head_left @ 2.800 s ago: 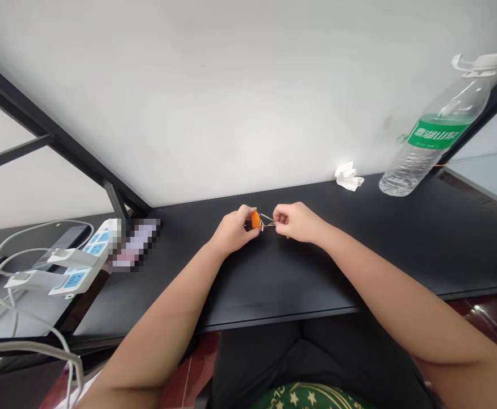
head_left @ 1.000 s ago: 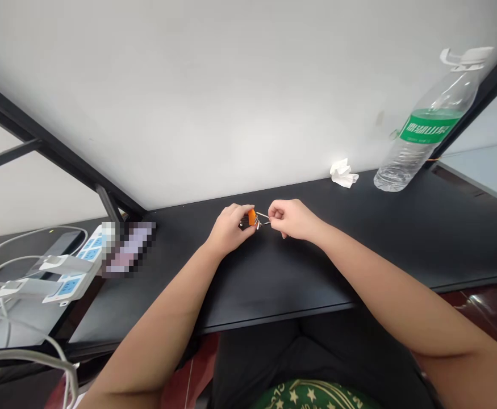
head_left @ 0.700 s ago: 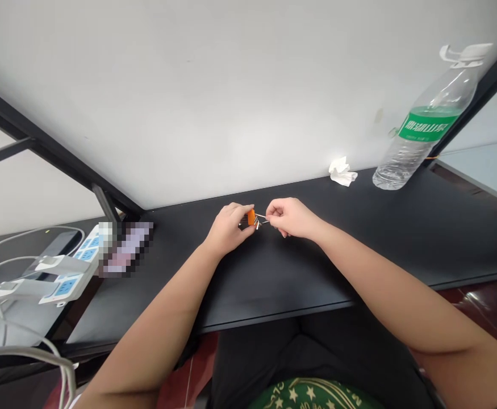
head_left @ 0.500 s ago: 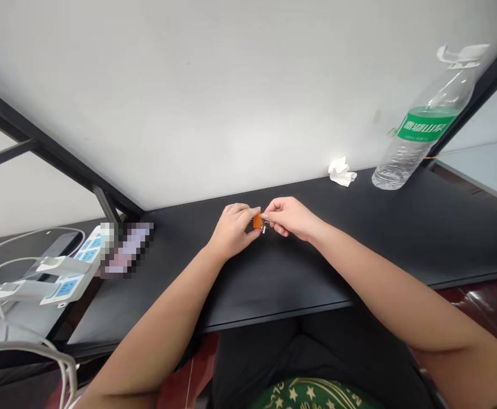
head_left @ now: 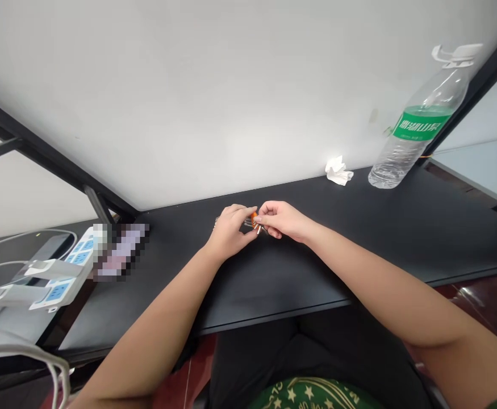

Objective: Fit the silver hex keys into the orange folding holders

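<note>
In slides the right hand (head_left: 284,220), closing the gap to the small orange block (head_left: 254,216) with slim metal rods (head_left: 259,229), clamped by the left hand (head_left: 230,230) over the black tabletop (head_left: 269,284). Both now work one piece; the right's grip, I cannot tell.

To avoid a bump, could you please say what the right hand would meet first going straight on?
Probably the orange piece held in the left hand, directly before the right hand; depth is unclear, so they may be touching.

鼎湖山泉 on green bottle label (head_left: 422,124), unclear lettering on green shirt (head_left: 314,396)
</note>
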Action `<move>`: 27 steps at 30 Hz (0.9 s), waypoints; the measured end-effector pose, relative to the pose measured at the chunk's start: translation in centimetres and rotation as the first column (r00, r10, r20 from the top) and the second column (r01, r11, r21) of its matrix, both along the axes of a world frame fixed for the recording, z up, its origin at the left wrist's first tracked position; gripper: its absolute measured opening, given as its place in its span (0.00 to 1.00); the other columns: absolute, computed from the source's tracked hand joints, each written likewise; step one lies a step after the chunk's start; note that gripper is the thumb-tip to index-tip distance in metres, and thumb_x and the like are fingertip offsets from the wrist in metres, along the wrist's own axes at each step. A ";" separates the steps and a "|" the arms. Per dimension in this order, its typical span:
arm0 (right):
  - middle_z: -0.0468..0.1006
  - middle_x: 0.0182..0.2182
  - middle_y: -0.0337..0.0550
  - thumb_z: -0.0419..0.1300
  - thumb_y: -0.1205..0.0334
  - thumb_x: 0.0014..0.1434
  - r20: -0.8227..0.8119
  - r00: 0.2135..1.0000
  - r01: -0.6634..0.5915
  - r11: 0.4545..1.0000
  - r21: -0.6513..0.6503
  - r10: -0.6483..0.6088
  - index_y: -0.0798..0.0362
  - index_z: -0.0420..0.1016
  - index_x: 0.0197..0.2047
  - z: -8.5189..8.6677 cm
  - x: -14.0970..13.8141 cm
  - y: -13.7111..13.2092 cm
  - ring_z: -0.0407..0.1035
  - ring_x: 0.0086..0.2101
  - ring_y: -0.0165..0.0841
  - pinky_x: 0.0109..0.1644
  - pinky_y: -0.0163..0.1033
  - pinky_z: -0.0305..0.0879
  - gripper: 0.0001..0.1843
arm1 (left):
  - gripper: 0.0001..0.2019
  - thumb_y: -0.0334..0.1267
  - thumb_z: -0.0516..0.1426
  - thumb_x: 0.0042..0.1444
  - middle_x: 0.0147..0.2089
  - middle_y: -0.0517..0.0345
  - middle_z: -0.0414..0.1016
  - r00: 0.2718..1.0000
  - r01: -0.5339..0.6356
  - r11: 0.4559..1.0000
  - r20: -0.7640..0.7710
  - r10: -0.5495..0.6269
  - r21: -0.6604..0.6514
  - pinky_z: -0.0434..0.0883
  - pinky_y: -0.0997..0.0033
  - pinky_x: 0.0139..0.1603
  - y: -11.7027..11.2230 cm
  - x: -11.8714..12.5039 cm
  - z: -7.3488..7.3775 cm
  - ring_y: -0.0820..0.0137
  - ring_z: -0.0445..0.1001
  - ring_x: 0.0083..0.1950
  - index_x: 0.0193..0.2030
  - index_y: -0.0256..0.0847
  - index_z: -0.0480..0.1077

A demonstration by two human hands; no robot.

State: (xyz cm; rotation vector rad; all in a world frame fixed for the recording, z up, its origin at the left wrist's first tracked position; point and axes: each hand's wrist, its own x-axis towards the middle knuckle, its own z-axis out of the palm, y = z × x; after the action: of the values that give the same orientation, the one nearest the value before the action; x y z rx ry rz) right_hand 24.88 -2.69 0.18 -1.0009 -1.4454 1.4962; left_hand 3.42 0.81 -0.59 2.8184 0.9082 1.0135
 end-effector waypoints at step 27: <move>0.78 0.44 0.48 0.56 0.69 0.68 0.884 0.338 -0.266 0.869 0.418 -0.322 0.51 0.83 0.42 -0.7 2.0 0.8 0.73 0.40 0.36 0.39 0.38 0.60 0.13 | 0.25 0.39 0.67 0.57 0.50 0.51 0.81 0.997 -0.074 0.993 -0.025 0.072 -0.094 0.76 0.55 0.56 1.3 -1.2 -0.6 0.59 0.79 0.51 0.61 0.44 0.73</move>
State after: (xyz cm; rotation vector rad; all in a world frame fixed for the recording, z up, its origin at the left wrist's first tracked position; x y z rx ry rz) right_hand 26.85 -1.87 -0.51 -1.6462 -2.4337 0.2332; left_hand 2.24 2.14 -1.21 2.7417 1.0404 0.9231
